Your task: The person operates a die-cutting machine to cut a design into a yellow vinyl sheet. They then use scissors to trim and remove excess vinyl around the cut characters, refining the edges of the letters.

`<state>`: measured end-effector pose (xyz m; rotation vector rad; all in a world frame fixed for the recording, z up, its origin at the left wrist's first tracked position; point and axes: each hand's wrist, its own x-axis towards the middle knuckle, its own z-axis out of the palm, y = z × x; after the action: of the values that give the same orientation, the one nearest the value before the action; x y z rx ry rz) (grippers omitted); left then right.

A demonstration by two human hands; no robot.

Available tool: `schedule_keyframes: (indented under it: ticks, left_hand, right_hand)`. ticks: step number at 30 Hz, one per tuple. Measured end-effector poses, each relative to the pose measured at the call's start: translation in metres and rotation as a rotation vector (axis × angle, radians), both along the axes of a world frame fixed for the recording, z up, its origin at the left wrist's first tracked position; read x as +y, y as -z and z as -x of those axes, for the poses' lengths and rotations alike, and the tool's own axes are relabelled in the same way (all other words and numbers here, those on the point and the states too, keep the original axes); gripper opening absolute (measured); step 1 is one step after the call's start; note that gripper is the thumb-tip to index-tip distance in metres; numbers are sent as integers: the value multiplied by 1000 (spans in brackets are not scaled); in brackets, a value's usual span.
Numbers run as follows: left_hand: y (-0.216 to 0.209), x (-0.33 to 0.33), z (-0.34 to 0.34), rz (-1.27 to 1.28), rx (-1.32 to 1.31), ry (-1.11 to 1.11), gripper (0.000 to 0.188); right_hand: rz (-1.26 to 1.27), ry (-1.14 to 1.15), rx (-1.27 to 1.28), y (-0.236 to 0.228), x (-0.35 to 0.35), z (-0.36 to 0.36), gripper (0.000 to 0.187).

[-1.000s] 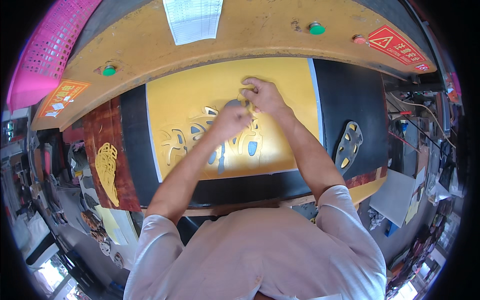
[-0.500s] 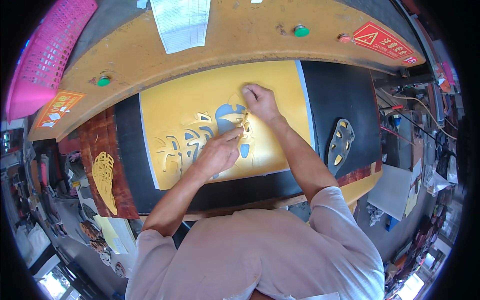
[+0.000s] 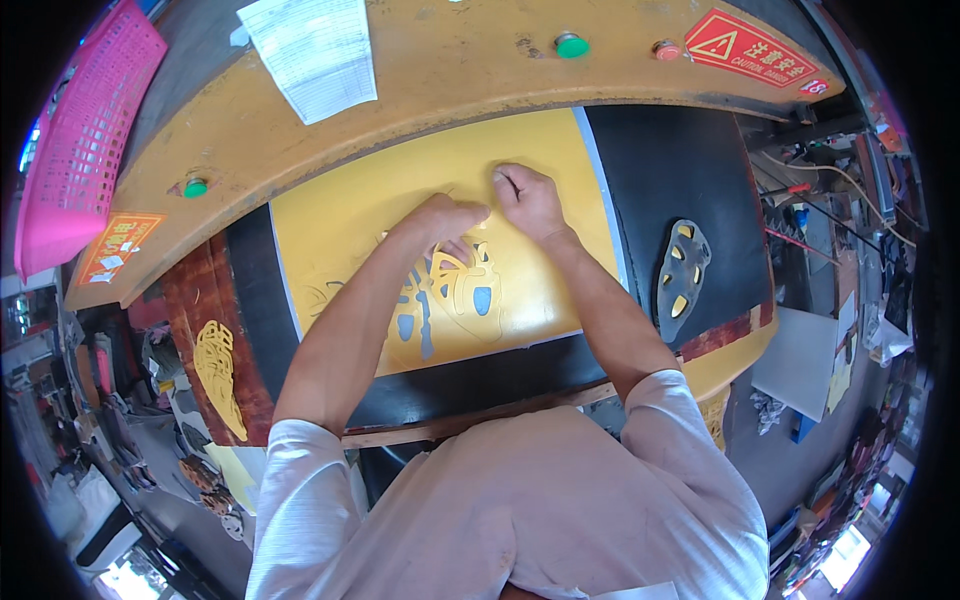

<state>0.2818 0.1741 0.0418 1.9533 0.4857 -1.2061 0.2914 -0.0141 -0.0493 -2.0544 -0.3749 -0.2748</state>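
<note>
A yellow sheet (image 3: 555,290) with patterned shapes cut into it lies on the black work surface. Blue-grey shows through its openings. My left hand (image 3: 447,222) is bent over the middle of the sheet, its fingers curled at the strips of a yellow cut-out piece (image 3: 462,300). Part of that grip is hidden behind the hand itself. Just to the right, my right hand (image 3: 530,203) is closed in a fist over the sheet, thumb against the fingers. Whatever it may hold is hidden.
A dark, shaped cutting die (image 3: 682,278) with several openings lies on the black surface (image 3: 670,160) at right. Yellow lacy cut pieces (image 3: 218,375) lie at left. Beyond the sheet runs a yellow machine beam (image 3: 450,85) with green buttons (image 3: 572,45). A pink basket (image 3: 90,150) stands far left.
My left hand has moved up and slightly right, nearer my right hand, its wrist now bent over the cut-outs. My right hand stays nearly in place. The view has shifted slightly.
</note>
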Motion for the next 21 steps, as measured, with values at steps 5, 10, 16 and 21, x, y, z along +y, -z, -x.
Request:
schedule_keyframes:
  ticks: [5,10,16,21]
  left_hand:
    - [6,-16,-33,-105,152,432,41]
    - [8,-20,-42,-76,231,254,32]
    - [23,-31,0,-432,-613,837,28]
    - [45,-13,41,-417,-1183,984,20]
  right_hand:
    - [-5,17,17,1,1,0,17]
    - [-42,47,12,-1,1,0,13]
    - [-8,57,2,1,4,-5,14]
    - [-103,60,66,-3,6,-8,12]
